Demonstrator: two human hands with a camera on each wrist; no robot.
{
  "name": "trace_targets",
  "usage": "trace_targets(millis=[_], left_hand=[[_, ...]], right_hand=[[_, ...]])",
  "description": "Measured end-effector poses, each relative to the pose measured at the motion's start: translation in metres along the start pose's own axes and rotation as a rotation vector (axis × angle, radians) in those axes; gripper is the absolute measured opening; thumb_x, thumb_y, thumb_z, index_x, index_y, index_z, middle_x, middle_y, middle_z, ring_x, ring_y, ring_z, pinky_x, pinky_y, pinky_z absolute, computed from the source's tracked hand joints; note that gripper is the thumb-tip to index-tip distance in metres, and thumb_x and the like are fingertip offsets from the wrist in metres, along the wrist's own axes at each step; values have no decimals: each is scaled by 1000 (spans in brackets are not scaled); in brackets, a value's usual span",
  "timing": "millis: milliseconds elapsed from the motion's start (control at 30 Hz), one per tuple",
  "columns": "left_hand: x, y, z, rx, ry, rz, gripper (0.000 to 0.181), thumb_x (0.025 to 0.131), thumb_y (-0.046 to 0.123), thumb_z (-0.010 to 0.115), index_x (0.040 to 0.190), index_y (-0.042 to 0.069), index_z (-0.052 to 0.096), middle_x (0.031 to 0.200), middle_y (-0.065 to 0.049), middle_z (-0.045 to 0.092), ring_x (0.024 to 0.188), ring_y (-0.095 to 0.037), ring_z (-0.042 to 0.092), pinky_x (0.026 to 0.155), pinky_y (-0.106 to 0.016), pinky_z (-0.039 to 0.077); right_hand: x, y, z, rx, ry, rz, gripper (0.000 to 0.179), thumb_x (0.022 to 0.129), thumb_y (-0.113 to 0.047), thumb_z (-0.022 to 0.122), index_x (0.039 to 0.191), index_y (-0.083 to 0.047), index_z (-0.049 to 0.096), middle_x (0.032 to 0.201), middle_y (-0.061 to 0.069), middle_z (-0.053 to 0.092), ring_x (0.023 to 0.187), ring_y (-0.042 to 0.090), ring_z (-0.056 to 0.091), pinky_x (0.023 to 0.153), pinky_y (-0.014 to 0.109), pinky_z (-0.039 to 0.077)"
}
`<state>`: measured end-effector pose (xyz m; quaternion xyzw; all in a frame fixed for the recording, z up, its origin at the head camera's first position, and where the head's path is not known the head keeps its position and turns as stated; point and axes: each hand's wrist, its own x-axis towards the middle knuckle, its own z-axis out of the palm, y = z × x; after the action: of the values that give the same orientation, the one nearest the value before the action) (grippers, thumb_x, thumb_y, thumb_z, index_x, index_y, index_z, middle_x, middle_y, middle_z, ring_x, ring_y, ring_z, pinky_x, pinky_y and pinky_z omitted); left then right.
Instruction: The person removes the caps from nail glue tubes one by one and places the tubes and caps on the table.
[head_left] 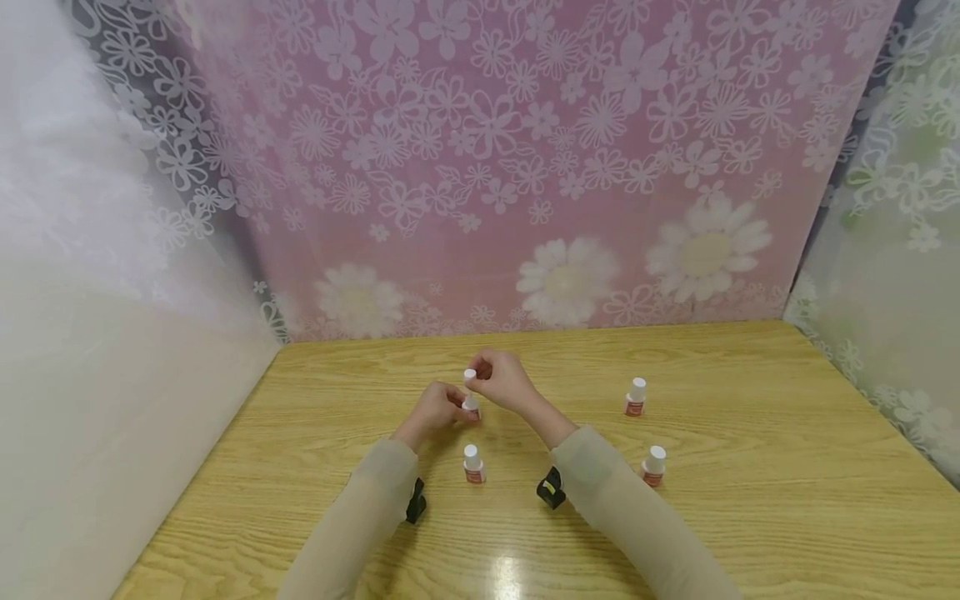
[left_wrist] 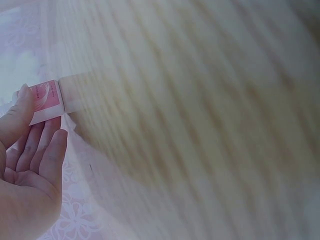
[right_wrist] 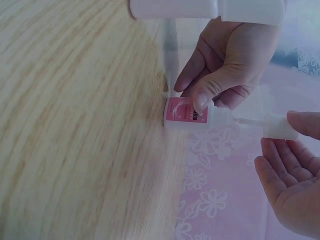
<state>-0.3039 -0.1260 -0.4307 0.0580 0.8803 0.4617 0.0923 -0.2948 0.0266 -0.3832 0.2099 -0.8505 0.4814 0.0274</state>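
Note:
Near the middle of the table, a small white bottle (right_wrist: 187,112) with a pink-red label stands on the wood. My left hand (head_left: 438,406) pinches it low on its body between thumb and fingers. Above its neck, the right hand (head_left: 504,382) holds a white cap (right_wrist: 277,126) by thumb and fingertips. A thin pale stem (right_wrist: 249,121) runs from the cap down to the bottle's mouth; whether its tip is inside cannot be told. In the left wrist view the thumb lies on the label of the bottle (left_wrist: 47,97), and the cap is out of sight there.
A capped bottle (head_left: 473,464) of the same kind stands closer to me, between the forearms. Two more capped bottles, one farther back (head_left: 635,397) and one nearer (head_left: 653,467), stand to the right. Flowered curtains (head_left: 487,167) enclose the wooden table (head_left: 337,375).

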Motion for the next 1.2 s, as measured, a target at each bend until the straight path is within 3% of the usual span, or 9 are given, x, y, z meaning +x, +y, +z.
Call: trace_targets(millis=[1200], left_hand=[[-6,1,-1,-19,-15,-16,18,67,9,77,79,0,66,71,-2,62,66,-12,48,58,-24,40]], right_hand=[[-8,0,1,-20,57,17,12,78,-7,66,86,-3,58,76,2,58,71,15,56,64,28,46]])
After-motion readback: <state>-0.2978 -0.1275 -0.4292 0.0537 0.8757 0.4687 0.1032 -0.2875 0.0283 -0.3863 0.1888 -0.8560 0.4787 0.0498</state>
